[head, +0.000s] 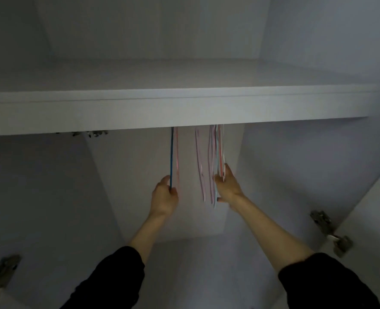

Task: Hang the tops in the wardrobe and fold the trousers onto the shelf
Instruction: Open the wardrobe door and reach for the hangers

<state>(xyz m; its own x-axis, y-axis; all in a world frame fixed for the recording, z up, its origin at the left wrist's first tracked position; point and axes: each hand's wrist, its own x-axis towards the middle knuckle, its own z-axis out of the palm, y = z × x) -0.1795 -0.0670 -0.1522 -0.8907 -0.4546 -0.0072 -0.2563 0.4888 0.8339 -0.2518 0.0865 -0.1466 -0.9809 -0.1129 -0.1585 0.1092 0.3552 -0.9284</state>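
White laminate forms the wardrobe shelf (184,108), below which a thin blue plastic hanger (171,157) is gripped at its lower end by the left hand (164,197), while a bunch of pink and pale-blue hangers (213,161) just beside it is clasped by the right hand (227,186).

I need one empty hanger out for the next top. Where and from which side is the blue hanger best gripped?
Grip the blue hanger at its lower end, from the front and below, where the left hand already pinches it. It hangs edge-on and nearly vertical, apart from the bunched hangers at the right hand, and its hook is hidden behind the shelf.
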